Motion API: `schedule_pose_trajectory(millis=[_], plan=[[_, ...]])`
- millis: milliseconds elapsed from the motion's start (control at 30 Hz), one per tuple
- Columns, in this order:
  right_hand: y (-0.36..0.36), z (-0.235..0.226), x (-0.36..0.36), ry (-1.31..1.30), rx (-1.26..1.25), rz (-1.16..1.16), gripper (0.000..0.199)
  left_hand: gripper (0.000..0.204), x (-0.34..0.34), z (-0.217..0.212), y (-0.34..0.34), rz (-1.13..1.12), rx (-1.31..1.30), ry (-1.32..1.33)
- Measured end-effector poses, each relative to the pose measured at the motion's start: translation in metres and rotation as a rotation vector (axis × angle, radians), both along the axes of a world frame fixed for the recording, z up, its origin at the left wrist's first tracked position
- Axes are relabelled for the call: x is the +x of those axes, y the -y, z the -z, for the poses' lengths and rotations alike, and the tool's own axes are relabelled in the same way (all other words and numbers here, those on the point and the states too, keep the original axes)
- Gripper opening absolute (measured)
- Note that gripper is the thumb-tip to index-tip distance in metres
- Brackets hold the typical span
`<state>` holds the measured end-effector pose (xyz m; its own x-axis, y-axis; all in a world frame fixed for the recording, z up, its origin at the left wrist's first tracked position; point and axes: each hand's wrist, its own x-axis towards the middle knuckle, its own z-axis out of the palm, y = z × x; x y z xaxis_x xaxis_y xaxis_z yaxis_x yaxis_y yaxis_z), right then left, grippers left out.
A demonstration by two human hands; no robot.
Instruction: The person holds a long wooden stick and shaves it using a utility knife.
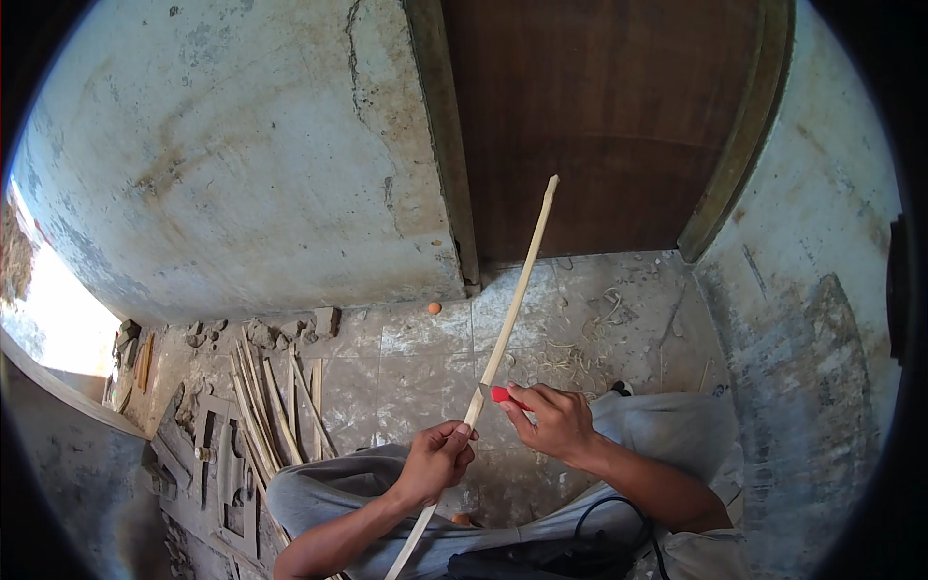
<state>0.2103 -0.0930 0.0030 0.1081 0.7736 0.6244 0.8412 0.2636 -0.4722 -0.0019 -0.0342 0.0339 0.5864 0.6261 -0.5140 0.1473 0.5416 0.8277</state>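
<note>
Red-handled knife [500, 394] set to a pale wooden strip [515, 300]

The strip slants from the bottom edge, left of centre, up to the upper middle of the frame, its tip in front of a brown door [599, 116]. The left hand [438, 462], at lower centre, pinches it between thumb and fingers. Right of centre, the right hand [556, 420] has its fingers curled tightly about the knife's handle; the short blade appears to meet the strip just above the left hand. Curled shavings [570, 362] litter the floor right of centre, and more long strips [259, 406] lie bunched at lower left. A small orange ball-like object [434, 308] sits near the wall's foot, mid-frame.
</note>
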Motion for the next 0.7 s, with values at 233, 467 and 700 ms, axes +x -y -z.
schedule_pose_trajectory(millis=[233,467,700], plan=[[-0.026,-0.015,0.057,-0.136,-0.149,0.260,0.022,0.027,-0.005,0.003,0.024,0.055,-0.017,0.000],[-0.031,-0.017,0.058,-0.164,-0.091,0.279,0.023,0.028,-0.013,0.002,0.026,0.065,0.066,-0.054],[-0.038,-0.019,0.059,-0.142,-0.160,0.306,0.023,0.029,-0.023,0.001,0.030,0.052,0.067,-0.069]])
